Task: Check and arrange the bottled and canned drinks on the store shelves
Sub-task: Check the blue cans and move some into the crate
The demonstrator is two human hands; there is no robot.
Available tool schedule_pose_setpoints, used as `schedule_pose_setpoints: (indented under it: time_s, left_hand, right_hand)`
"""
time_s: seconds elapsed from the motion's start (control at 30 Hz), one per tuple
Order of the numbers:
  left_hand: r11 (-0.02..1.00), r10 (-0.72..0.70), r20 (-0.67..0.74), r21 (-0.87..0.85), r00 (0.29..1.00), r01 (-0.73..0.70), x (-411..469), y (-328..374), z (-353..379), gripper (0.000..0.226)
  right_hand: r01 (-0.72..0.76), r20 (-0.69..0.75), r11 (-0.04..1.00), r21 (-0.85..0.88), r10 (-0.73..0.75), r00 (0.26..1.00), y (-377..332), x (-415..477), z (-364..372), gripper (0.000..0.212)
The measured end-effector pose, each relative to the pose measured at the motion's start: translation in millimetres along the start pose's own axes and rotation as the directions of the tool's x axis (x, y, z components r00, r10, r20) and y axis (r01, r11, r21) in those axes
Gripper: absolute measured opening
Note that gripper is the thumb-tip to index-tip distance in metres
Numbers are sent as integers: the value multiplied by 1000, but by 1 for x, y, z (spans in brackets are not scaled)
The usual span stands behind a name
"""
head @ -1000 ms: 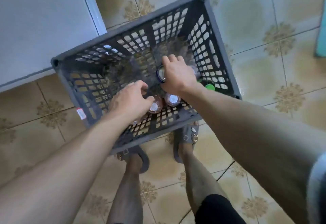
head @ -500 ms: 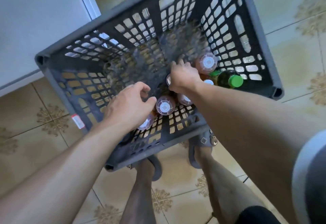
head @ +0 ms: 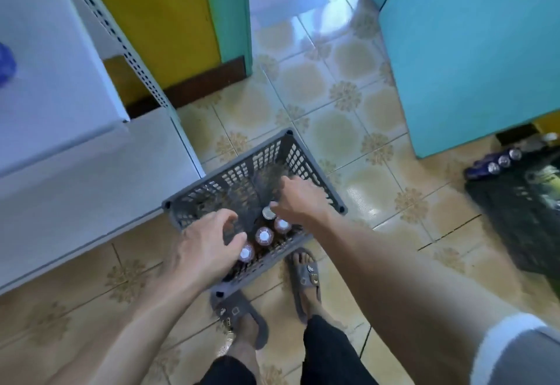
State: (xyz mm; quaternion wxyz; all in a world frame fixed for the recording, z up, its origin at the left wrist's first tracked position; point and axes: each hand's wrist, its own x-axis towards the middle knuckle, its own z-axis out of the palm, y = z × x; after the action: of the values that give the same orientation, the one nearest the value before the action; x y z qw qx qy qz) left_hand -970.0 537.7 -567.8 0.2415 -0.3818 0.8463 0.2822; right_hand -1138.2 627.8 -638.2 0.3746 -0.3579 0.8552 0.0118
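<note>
A gray crate (head: 316, 171) is sitting on the tiled floor (head: 333, 130), with capped bottles (head: 264, 236) standing along its near wall. The left hand (head: 206, 248) is hovering over the nearest one, fingers loosely curled and apart. The right hand (head: 300, 200) is reaching inside beside a silver-topped can (head: 268, 212). Blur makes it impossible to tell whether its fingers are gripping the can.

Crate (head: 227, 168) on floor (head: 318, 106), right of shelf base (head: 91, 172). Bottles (head: 264, 236) in row inside, along foot-side edge. Cans (head: 497, 162) far right.
</note>
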Motion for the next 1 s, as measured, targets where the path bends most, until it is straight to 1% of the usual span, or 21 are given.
schedule_pose_setpoints:
  time_s: [0.07,0.1,0.17,0.23,0.33,0.43,0.57,0.63,0.73,0.83,0.87,0.93,1.0]
  left_hand:
    - [998,20,-54,-57,998,-23,-44,4,-40,41]
    - [997,21,-83,-68,996,-27,-63,6,-58,42]
    - [998,1,-113,-66,994,-8,-99,5,-94,44]
    - [995,-45,-187,-91,981,29,-128,1,-123,44]
    - [985,-115,-340,-159,933,63,-160,-14,-157,46]
    - [971,-178,-406,-223,897,92,-183,-34,-180,47]
    - [932,-266,-426,-344,865,118,-192,-64,-198,46]
    - [914,-292,-413,-385,863,125,-188,-81,-206,46]
    - [890,-318,-395,-438,862,127,-177,-116,-218,46]
    - [880,-291,-362,-464,886,99,-162,-150,-231,45]
    - [882,-274,-351,-462,895,89,-157,-161,-233,45]
    - [891,-232,-340,-449,911,59,-144,-180,-239,44]
    - [896,-199,-316,-443,928,41,-133,-194,-242,44]
  right_hand:
    - [5,-48,999,40,-3,999,-22,-39,-45,26]
    - [9,-78,999,52,-5,997,-34,-55,-67,26]
    - [57,-120,995,87,-47,992,-60,-85,-105,36]
    - [130,-164,986,104,-112,980,-88,-106,-138,47]
    - [266,-223,956,122,-234,946,-133,-126,-172,52]
    - [343,-294,936,79,-307,905,-183,-142,-191,60]
    - [428,-329,901,62,-387,862,-249,-148,-199,66]
    - [432,-350,899,63,-386,854,-276,-140,-198,68]
    - [417,-355,902,113,-355,865,-317,-119,-190,70]
    - [368,-361,918,148,-296,885,-354,-95,-185,66]
    - [353,-358,924,149,-282,890,-365,-86,-185,68]
    - [316,-347,941,117,-260,901,-383,-67,-186,78]
    - [289,-335,957,33,-262,905,-394,-46,-187,86]
